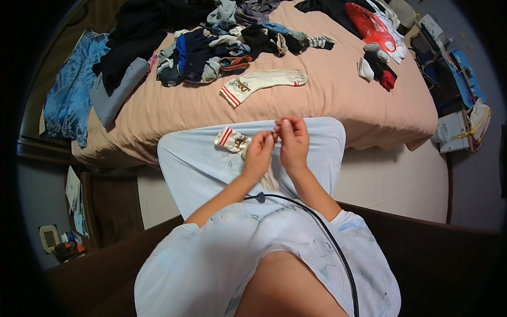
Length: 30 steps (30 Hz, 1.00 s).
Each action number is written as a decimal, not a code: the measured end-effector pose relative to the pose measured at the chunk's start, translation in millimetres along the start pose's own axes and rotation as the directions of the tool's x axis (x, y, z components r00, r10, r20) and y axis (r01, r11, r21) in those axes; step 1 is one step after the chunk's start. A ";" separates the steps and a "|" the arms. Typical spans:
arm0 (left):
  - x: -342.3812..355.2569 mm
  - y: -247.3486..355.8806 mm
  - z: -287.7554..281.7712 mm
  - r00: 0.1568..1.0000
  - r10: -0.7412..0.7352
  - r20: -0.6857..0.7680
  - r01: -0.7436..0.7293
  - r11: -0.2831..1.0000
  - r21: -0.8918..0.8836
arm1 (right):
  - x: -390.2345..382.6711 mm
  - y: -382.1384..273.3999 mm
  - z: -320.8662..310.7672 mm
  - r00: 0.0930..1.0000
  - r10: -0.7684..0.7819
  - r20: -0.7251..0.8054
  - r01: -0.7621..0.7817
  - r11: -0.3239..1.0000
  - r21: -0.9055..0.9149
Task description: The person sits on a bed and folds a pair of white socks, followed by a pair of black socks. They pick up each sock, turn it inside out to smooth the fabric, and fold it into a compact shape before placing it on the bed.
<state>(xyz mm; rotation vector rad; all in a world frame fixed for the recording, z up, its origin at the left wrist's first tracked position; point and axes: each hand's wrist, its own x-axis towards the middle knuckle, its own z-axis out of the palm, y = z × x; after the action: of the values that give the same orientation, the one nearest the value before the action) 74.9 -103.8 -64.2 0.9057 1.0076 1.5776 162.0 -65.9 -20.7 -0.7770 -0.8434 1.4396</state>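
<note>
A cream sock with red stripes and a brown motif (pixel 227 138) lies on the pale blue padded board (pixel 190 153), its lower part running beneath my hands. My left hand (pixel 257 157) hovers over it with fingers curled and pinched. Just to its right my right hand (pixel 293 145) is also pinched, its fingertips close to the left ones; whatever is between them is too small to make out. A matching sock (pixel 266 78) is laid flat on the peach bedspread (pixel 380 113) beyond the board.
Piled dark and grey clothes (pixel 200 55) cover the bed's back. Blue patterned fabric (pixel 74 84) hangs at left. Small socks (pixel 377 68) and a red bag (pixel 369 29) lie at right. A black cable (pixel 317 216) crosses my lap. A low shelf (pixel 455 132) stands far right.
</note>
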 end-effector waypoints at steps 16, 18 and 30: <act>-25.2 36.9 -56.0 0.727 0.031 0.685 -0.579 0.563 0.589 | -47.3 6.3 -87.5 0.515 0.723 0.460 -0.475 0.688 -0.549; -24.9 31.4 -55.9 0.907 -0.012 0.422 -0.265 0.761 0.592 | -42.4 -2.0 -82.4 0.642 0.652 0.403 -0.577 0.757 -0.306; 8.8 65.0 -34.2 0.967 -0.175 0.183 0.221 0.936 -0.273 | -2.4 -52.2 20.3 0.865 -0.225 0.449 0.461 0.712 -0.530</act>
<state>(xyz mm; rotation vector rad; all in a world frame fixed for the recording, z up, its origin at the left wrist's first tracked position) 19.1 -109.9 -16.0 0.6878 0.7079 1.4142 171.3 -69.2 34.5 -0.7863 -1.7174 0.9487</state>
